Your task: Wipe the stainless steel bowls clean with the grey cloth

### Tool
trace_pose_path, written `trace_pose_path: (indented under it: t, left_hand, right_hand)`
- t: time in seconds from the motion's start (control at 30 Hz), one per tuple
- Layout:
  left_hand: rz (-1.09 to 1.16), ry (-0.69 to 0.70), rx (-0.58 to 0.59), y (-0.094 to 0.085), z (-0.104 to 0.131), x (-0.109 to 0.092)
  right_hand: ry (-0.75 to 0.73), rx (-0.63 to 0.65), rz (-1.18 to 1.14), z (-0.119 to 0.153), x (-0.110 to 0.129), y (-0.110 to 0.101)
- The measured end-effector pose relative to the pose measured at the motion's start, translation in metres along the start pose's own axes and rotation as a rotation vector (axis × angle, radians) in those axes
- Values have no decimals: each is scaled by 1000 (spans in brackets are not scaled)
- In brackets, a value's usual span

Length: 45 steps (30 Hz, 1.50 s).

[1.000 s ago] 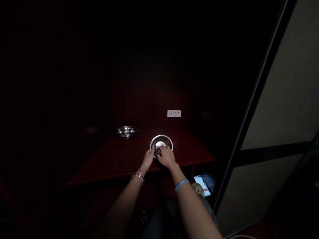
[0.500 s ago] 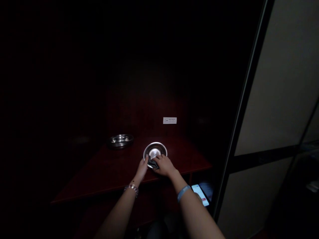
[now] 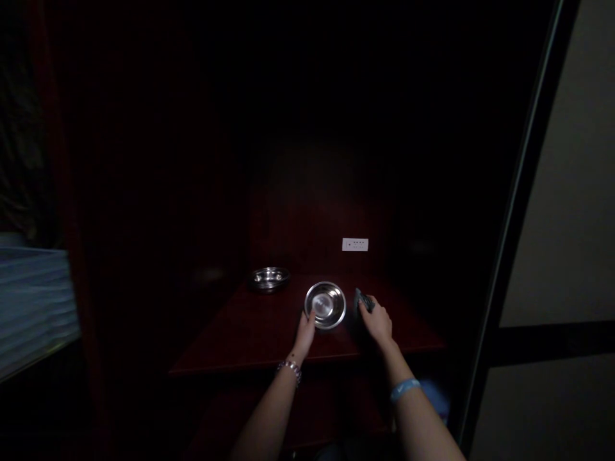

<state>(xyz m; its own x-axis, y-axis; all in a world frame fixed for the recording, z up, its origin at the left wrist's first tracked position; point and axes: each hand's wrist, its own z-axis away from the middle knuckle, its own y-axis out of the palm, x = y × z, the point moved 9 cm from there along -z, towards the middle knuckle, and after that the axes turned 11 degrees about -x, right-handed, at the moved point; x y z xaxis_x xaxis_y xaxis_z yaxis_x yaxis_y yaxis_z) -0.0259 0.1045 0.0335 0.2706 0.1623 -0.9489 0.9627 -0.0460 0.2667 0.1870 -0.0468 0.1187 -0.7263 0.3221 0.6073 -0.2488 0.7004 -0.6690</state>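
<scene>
In the head view, a shiny steel bowl (image 3: 325, 305) sits just below and right of the middle of the frame, its open side facing the camera. The left hand (image 3: 304, 334) grips it at the lower-left rim, thumb over the inside and the other fingers out of sight behind; this edge hold probably steadies the bowl while leaving most of its inside uncovered. Whether its underside meets the reddish-brown bench (image 3: 230, 342) cannot be told. The right hand (image 3: 380, 324), right of the bowl and apart from it, is closed around a bunched dark grey cloth (image 3: 358, 301), likely pinched so that a fold sticks out past the fingers. A stack of steel dishes (image 3: 269, 280) stands on the bench left of the bowl, perhaps put there to leave the hands room. A white power socket (image 3: 355, 244) shows on the back panel above, and pale blue stacked items (image 3: 36, 304) at the left edge.

Half a second ago both hands met at the bowl, with the cloth pressed inside its near rim; now the cloth is out and the bowl's inside shows more fully. The camera has swung too, bringing the pale blue items into view.
</scene>
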Motion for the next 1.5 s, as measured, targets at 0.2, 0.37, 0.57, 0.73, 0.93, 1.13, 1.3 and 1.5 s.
trace_pose_path:
  t: [0.2, 0.37, 0.57, 0.73, 0.93, 1.13, 1.3, 1.5]
  left_hand:
    - [-4, -37, -24, -2, 3, 3]
    - [-59, -41, -47, -3, 5, 0]
    - [-21, -15, -34, -1, 4, 0]
    - [-24, 15, -52, -3, 6, -5]
    - [16, -48, -62, -5, 9, -5]
    - [59, -94, -27, 1, 10, -4]
    - [30, -48, -74, -1, 14, -11]
    - [34, -68, -89, -3, 10, -5]
  right_hand:
    - [90, 61, -26, -10, -28, 25]
    - [125, -7, -142, -16, -30, 25]
    - [231, -84, 165, -1, -50, 15]
    - [-148, -208, 198, -2, -17, 6]
    - [-272, 191, 269, 5, -24, 63]
    - [-280, 276, 301, -2, -31, 59]
    - [-250, 182, 307, 2, -14, 39]
    - [5, 86, 325, -4, -39, 36]
